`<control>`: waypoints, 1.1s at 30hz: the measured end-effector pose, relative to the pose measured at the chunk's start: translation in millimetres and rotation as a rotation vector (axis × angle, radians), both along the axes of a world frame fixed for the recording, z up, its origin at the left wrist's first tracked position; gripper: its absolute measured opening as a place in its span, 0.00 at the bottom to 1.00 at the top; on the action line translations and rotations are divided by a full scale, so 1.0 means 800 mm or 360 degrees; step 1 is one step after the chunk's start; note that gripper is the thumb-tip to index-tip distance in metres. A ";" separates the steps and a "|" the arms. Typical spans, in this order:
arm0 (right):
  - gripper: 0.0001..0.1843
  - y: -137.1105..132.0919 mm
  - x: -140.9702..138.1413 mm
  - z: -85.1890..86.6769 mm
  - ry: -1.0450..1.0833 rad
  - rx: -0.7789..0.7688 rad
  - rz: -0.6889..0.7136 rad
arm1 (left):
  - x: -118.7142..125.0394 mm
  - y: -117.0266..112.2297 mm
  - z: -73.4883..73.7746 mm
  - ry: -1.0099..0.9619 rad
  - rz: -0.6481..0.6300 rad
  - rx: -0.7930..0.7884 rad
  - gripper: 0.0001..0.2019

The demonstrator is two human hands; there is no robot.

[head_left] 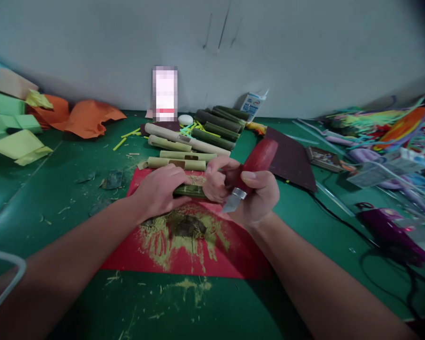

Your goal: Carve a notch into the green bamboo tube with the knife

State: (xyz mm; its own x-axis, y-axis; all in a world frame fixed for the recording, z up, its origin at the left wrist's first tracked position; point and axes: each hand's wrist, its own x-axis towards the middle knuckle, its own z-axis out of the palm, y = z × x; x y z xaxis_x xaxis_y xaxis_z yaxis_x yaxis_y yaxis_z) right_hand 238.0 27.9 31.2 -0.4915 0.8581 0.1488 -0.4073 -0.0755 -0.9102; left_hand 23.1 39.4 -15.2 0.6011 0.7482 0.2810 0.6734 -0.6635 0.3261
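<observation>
My left hand [161, 191] is closed over a short green bamboo piece [190, 191] and presses it down on a red sheet [212, 257]. My right hand [250, 193] grips a knife with a thick red handle [259, 157]; its short metal blade [233, 200] points down towards me. The fingers of the right hand also touch the right end of the bamboo piece. A heap of pale green shavings [179, 231] lies on the red sheet just in front of my hands.
Peeled pale bamboo tubes [177, 163] and dark green ones [216, 127] lie behind the hands on the green table [56, 208]. Coloured paper [19, 127] is piled left; a dark sheet [292, 158], cables, a purple tool [393, 229] and colourful strips sit right. A small carton [253, 104] stands by the wall.
</observation>
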 end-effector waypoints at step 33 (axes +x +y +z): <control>0.17 0.007 -0.003 -0.017 0.0217 0.0207 0.0159 | 0.000 0.002 -0.005 -0.0002 0.0056 0.0031 0.15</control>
State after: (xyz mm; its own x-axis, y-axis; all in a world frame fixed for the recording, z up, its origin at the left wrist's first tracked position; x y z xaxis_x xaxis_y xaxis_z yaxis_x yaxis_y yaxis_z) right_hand 235.6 33.2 17.6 -0.5409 0.7753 0.3261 -0.5239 -0.0073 -0.8517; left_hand 23.1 41.1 -19.0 0.5743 0.7630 0.2967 0.6958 -0.6459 0.3140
